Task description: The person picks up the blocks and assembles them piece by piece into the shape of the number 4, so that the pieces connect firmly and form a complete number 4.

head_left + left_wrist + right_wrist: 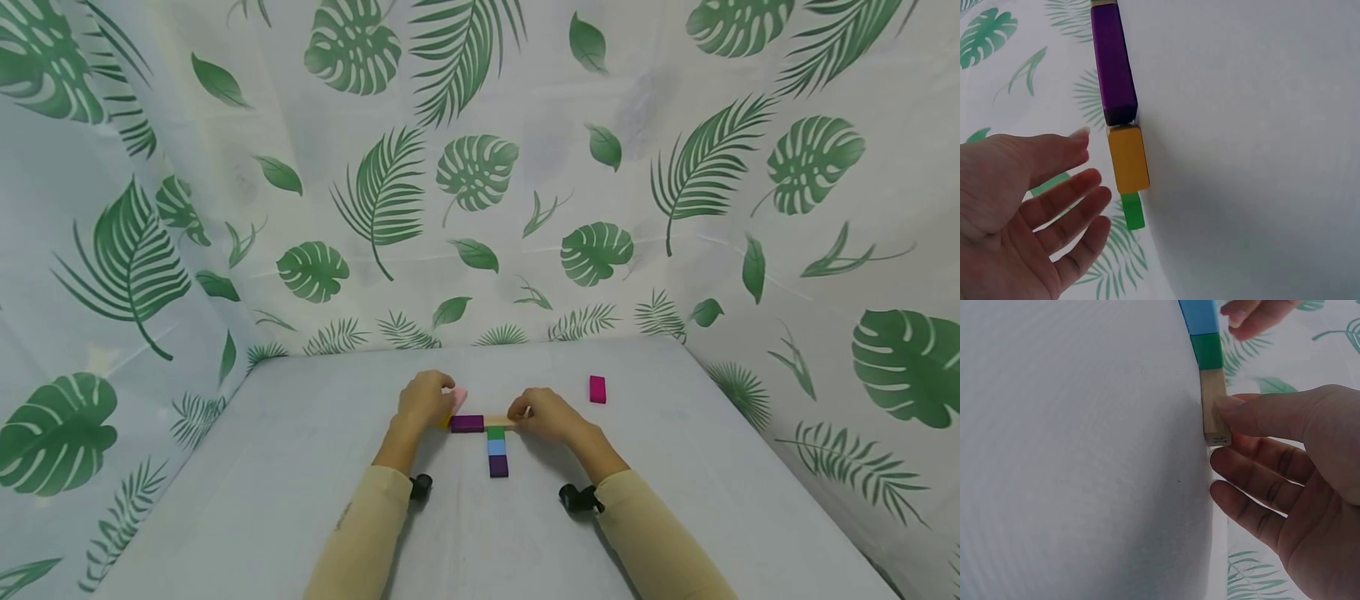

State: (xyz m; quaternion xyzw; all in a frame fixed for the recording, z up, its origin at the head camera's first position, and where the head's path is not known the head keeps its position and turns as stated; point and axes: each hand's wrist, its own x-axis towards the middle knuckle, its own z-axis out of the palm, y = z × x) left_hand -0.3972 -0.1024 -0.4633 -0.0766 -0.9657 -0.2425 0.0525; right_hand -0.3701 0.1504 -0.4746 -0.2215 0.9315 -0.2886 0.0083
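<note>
My left hand point(426, 398) hovers beside a pink block point(461, 397) and a yellow block point(446, 420). In the left wrist view its fingers curve loosely with nothing between them. The yellow block point(1129, 159) sits between a purple block point(1113, 65) and a bright green block point(1133, 211). My right hand point(551, 415) pinches the end of a bare wooden block point(1213, 394), thumb on its face. That block continues the row from the purple block point(467, 424). Below it runs a column of green point(496, 432), light blue point(497, 447) and dark purple point(498, 466) blocks.
A magenta block point(597, 389) lies apart at the back right of the white-covered table point(262, 500). Leaf-printed cloth point(480, 242) hangs behind the table and along both sides. Black wrist cameras point(577, 499) sit at both sleeve cuffs.
</note>
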